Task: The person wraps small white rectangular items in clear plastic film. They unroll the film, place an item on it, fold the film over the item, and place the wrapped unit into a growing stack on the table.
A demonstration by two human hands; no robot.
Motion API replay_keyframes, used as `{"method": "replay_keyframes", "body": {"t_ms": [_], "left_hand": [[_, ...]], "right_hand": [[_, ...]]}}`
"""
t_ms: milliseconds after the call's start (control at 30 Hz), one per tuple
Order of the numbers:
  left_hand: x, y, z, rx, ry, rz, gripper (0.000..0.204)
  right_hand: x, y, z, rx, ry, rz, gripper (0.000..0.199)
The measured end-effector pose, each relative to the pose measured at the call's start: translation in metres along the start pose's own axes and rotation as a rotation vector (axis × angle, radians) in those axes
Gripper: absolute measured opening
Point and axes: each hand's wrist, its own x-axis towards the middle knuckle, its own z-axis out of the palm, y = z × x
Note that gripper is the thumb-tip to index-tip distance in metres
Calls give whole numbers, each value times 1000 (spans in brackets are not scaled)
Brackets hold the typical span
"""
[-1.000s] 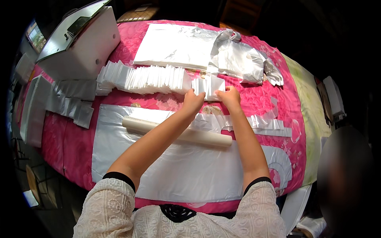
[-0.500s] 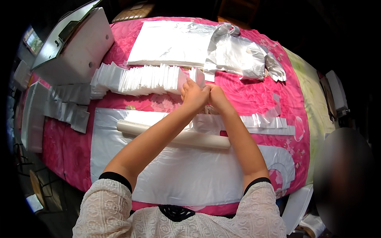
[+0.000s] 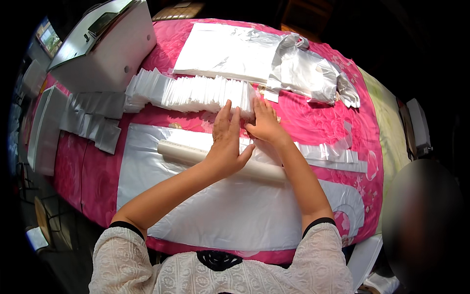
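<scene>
A long row of folded white plastic packets point(image 3: 196, 94) stands on edge, packed close, across the middle of the pink flowered cloth point(image 3: 313, 115). My left hand point(image 3: 226, 142) is open, its fingers stretched toward the front of the row near its right end and its thumb apart. My right hand point(image 3: 267, 122) has its fingers extended flat against the right end of the row. Nothing shows in either palm. Below the hands a cream-coloured tube point(image 3: 188, 153) lies on a large silvery white plastic sheet point(image 3: 196, 210); my left forearm crosses over it.
A flat stack of white plastic sheets point(image 3: 225, 51) lies at the back, with a crumpled plastic bag point(image 3: 308, 73) to its right. A white box point(image 3: 110, 49) and more silvery packets point(image 3: 98, 127) are at left. Plastic strips point(image 3: 333, 154) lie at right.
My hands were together at a small group of packets right of the row; that gap is gone. My left hand has drawn back and opened, and my right fingers have straightened against the row's end.
</scene>
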Motion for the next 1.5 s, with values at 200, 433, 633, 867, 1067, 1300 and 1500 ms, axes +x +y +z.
{"method": "replay_keyframes", "body": {"t_ms": [200,433,633,867,1067,1300,1500], "left_hand": [[-54,-1,-38,80,-67,27,82],[-129,-11,-68,171,-59,-34,77],[-197,-1,-70,109,-129,-40,73],[-215,19,-48,20,-251,-4,74],[-207,41,-10,-11,-256,64,76],[-197,68,9,83,-320,113,72],[-197,93,28,127,-365,133,66]], "right_hand": [[12,-5,15,-112,141,166,91],[-18,-30,-3,-112,156,159,87],[-126,-35,2,102,170,-256,68],[-253,-61,0,106,24,65,54],[-307,-95,40,222,74,-195,49],[-287,10,26,-32,209,-115,47],[-336,180,-6,-181,468,342,41]]}}
